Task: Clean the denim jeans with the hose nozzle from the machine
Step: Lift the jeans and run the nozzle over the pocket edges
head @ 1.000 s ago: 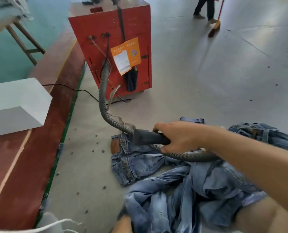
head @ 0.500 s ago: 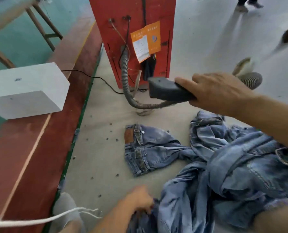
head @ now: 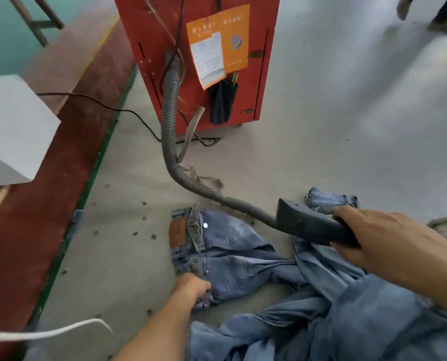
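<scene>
A pair of light blue denim jeans [head: 225, 254] lies on the grey floor, waistband to the left with a brown leather patch. My left hand [head: 193, 286] grips the lower edge of its waistband. My right hand [head: 389, 243] holds the dark grey hose nozzle [head: 308, 222] just above and right of the jeans, its wide mouth facing left. A ribbed grey hose [head: 171, 121] curves from the nozzle up to the red machine [head: 199, 56]. More denim [head: 347, 321] is heaped at the lower right.
A white box [head: 14, 128] sits on the red floor strip at left. A black cable [head: 118, 110] runs to the machine. A white cord [head: 47, 332] crosses the lower left. A person's feet [head: 433, 16] are at the top right. Small dark specks dot the floor.
My right hand has lowered the nozzle toward the jeans. My left hand moved up from the denim heap and took hold of the waistband. The camera tipped closer to the machine.
</scene>
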Action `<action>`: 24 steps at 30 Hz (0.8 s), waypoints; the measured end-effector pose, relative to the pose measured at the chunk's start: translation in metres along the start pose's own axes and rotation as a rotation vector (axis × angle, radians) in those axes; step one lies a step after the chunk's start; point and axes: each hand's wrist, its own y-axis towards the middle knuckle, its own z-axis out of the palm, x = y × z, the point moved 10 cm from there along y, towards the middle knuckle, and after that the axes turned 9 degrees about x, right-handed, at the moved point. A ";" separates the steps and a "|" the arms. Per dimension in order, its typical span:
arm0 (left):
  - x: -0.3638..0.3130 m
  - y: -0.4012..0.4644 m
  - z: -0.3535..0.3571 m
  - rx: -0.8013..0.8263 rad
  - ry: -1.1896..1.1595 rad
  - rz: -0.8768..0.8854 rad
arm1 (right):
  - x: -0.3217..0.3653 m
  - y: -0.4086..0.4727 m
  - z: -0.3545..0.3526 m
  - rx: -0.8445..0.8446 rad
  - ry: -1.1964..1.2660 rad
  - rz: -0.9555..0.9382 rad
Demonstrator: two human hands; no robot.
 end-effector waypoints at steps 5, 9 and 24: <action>-0.091 -0.043 -0.090 0.545 -1.208 0.820 | -0.012 0.011 -0.019 -0.086 0.053 0.016; -0.058 -0.017 -0.158 -0.208 -0.831 0.643 | -0.030 0.013 -0.034 -0.152 0.114 0.092; -0.067 -0.177 -0.196 -0.806 0.281 0.903 | -0.035 0.019 -0.026 -0.079 0.087 0.109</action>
